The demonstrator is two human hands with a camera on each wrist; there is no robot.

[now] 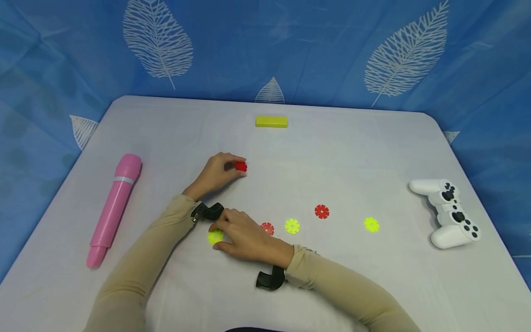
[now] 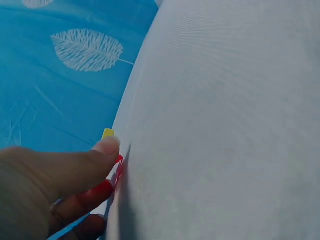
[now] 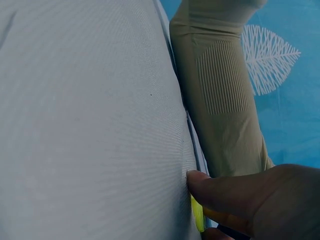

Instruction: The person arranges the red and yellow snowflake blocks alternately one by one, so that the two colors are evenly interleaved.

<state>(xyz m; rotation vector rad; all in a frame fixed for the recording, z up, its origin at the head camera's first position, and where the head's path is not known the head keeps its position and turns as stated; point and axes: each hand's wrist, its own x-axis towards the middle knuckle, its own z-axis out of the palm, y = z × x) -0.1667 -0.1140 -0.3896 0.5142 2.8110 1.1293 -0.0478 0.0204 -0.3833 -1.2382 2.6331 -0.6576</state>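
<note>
Between thumb and fingers, my left hand [image 1: 216, 173] pinches a red notched disc [image 1: 241, 166] just over the white table. In the left wrist view the red disc [image 2: 118, 170] shows at the fingertips. My right hand [image 1: 248, 236] reaches across to the left, its thumb and fingers around a yellow-green notched disc [image 1: 215, 236]; the right wrist view shows a strip of that yellow disc [image 3: 197, 214] beside the thumb. A pale red disc [image 1: 267, 228] lies partly hidden behind the right hand. Next to it is another yellow-green disc [image 1: 292, 226].
Farther right lie a red disc [image 1: 321, 211] and a yellow-green disc [image 1: 371, 224]. A white game controller [image 1: 448, 213] sits near the right edge. A pink microphone-like stick [image 1: 114, 210] lies at left, and a yellow block [image 1: 271, 121] at the back.
</note>
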